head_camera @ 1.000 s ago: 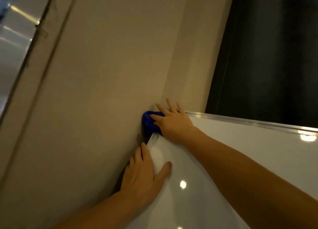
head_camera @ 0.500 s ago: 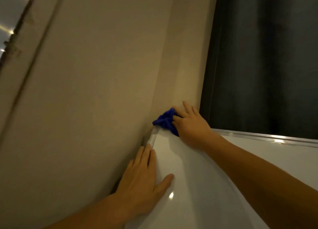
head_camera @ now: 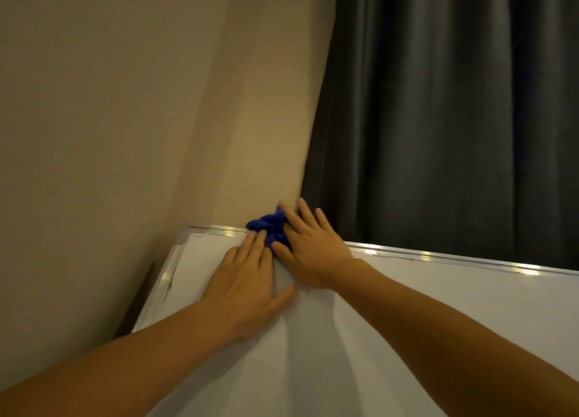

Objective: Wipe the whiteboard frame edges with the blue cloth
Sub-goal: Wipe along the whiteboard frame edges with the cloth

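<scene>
Beige wall (head_camera: pixel 156 103) | right hand (head_camera: pixel 313 253), fingers straight, presses blue cloth (head_camera: pixel 266 223) on top frame edge (head_camera: pixel 438 258) | left hand (head_camera: pixel 247 285) flat on whiteboard (head_camera: pixel 407 307) (bracing, 7 o'clock) | advice: sweep firmly toward 3 o'clock.

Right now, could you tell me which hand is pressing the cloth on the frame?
The right hand, spread over the cloth at the top edge; the left hand lies flat on the board.
</scene>
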`<control>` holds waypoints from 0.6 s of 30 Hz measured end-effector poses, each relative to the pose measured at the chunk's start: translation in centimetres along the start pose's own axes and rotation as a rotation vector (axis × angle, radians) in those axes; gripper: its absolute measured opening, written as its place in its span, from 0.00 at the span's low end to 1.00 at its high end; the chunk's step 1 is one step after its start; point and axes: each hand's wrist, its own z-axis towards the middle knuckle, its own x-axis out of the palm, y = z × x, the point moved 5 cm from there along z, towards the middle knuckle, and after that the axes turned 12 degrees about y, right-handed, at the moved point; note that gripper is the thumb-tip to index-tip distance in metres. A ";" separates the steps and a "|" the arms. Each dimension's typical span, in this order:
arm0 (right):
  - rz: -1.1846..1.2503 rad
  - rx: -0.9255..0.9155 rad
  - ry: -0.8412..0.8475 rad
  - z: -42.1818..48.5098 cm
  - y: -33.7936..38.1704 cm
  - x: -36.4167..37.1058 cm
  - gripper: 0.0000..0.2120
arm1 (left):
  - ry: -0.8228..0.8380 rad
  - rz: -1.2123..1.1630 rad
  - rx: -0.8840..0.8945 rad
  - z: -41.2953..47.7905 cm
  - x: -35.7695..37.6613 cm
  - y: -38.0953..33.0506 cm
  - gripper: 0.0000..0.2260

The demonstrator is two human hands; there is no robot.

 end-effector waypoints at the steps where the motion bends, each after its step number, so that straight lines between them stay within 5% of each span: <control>1: 0.025 -0.040 0.003 -0.4 0.2 0.2 0.31 | 0.001 -0.033 -0.011 0.5 -0.2 -0.4 0.42; 9: -0.039 0.243 -0.002 -11.1 -14.5 2.1 0.38 | 0.067 -0.020 -0.033 3.0 1.4 -7.1 0.50; 14: 0.141 0.165 -0.062 -10.9 -12.1 3.3 0.36 | 0.033 -0.068 -0.134 5.5 1.0 -12.2 0.54; 18: 0.011 0.148 -0.097 -14.9 -17.2 3.8 0.34 | 0.051 -0.028 -0.201 6.4 1.8 -16.8 0.58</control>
